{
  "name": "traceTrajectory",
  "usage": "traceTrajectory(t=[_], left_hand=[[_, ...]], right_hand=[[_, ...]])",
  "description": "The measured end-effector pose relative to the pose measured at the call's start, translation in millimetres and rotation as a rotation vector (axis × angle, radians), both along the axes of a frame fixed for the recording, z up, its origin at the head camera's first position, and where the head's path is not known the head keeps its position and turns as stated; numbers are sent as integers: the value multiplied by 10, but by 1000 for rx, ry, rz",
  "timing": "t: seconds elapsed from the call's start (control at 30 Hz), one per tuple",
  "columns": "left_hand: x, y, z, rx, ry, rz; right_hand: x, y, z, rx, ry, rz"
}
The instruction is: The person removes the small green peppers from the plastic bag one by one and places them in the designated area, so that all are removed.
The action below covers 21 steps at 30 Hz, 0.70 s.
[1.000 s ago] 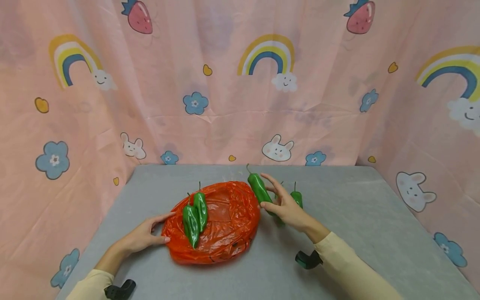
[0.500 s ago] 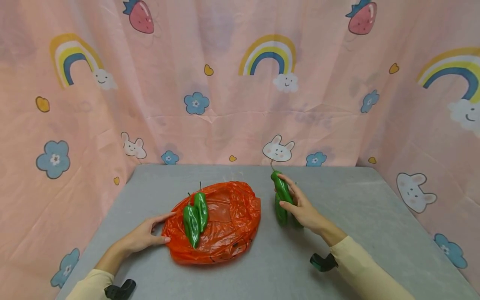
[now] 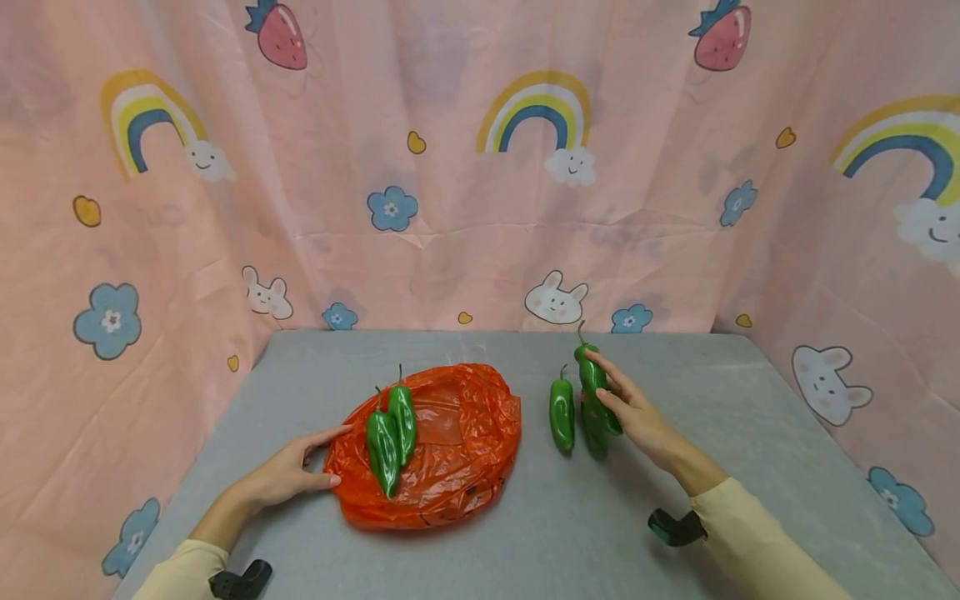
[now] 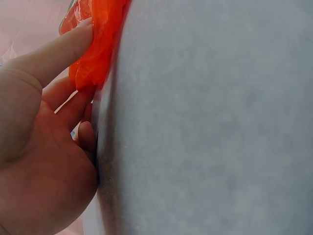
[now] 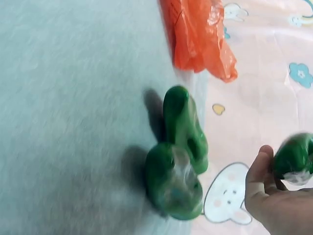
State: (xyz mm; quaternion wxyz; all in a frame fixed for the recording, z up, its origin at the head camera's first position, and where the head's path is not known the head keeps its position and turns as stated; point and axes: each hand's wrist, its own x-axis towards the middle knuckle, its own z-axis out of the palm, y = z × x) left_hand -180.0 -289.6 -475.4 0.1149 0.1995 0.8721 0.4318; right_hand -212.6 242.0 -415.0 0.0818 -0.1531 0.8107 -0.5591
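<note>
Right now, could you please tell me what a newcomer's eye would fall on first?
Probably the red bag, centre-left on the grey table, with two green peppers on it and the left hand holding its edge. Then, further right, the right hand grips a pepper near two others.

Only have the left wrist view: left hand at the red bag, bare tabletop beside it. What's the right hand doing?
Observer: Right hand holds a green pepper between thumb and fingers.

Operator: Any peppers at the bag?

Observer: Head view shows a pair of peppers side by side at the left part of the red bag; on it or inside, can't tell.

Operator: Others?

Observer: Two loose peppers on the table, to the right of the bag in the head view, one partly hidden by the held one.
</note>
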Motion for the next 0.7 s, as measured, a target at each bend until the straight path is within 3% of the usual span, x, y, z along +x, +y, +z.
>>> traceTrajectory(t=[0.2, 0.33, 0.5, 0.7], left_hand=[[2, 6, -1, -7, -1, 10], [3, 13, -6, 5, -17, 15], [1, 27, 15, 8, -62, 39], [10, 30, 31, 4, -69, 39]], right_hand=[[13, 146, -37, 0, 96, -8], [14, 238, -72, -20, 105, -24], [13, 348, -108, 22, 123, -68], [0, 467, -175, 45, 114, -84]])
